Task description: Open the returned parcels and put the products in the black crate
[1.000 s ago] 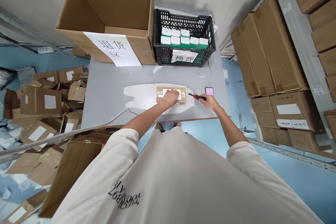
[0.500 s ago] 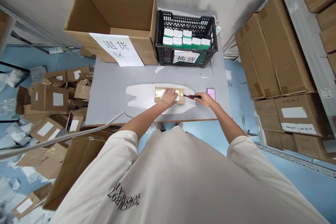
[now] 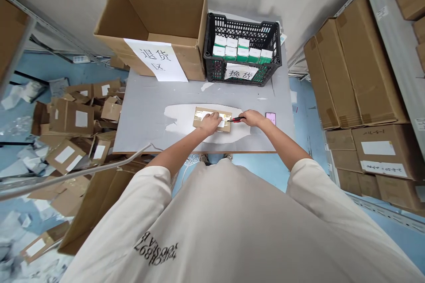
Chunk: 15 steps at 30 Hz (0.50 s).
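Note:
A small cardboard box (image 3: 228, 128) with a white label and clear tape lies on the table. My left hand (image 3: 211, 124) is on top of it, fingers bent over the label, holding it down. My right hand (image 3: 253, 118) is closed around a red and black utility knife (image 3: 237, 119). The knife points left, its tip at the box's right end. Whether the blade has gone into the tape is too small to tell.
A large open carton (image 3: 179, 59) and a black plastic crate (image 3: 265, 78) holding several white-and-green boxes (image 3: 242, 55) stand at the back. A phone (image 3: 271, 118) lies at right. Discarded cartons (image 3: 71, 119) pile up on the left floor; a shelf of cartons (image 3: 368, 66) stands right.
The small box is now tilted slightly, its right end nearer me. My right hand and the knife have shifted a little left relative to the phone. The whole view has shifted slightly.

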{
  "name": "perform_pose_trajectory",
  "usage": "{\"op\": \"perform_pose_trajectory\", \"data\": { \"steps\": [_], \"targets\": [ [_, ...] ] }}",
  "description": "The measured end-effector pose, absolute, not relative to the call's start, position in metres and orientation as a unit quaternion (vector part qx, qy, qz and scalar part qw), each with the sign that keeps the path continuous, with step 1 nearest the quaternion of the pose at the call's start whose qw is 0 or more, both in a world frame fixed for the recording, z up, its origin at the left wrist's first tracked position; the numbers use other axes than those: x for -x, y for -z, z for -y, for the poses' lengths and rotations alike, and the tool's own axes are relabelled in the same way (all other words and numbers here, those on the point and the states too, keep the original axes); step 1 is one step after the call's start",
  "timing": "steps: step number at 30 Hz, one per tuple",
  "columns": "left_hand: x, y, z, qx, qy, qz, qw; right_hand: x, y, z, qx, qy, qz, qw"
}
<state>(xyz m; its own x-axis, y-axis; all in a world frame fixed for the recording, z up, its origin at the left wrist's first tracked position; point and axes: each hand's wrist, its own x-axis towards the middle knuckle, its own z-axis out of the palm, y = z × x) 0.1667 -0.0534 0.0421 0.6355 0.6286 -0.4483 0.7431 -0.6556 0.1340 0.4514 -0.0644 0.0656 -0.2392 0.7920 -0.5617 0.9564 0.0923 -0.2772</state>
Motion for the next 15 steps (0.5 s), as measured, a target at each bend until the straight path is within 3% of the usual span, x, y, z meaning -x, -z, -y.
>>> {"op": "perform_pose_trajectory", "data": {
  "steps": [6,15],
  "targets": [
    [-0.167,-0.04,0.053,-0.882,0.186,-0.393,0.181,-0.469,-0.036,0.089,-0.6,0.525,-0.604,0.012],
    [-0.166,-0.039,0.051,-0.888,0.182,-0.381,0.181,-0.472,-0.014,0.129,-0.597,0.611,-0.512,-0.09]
  ]
}}
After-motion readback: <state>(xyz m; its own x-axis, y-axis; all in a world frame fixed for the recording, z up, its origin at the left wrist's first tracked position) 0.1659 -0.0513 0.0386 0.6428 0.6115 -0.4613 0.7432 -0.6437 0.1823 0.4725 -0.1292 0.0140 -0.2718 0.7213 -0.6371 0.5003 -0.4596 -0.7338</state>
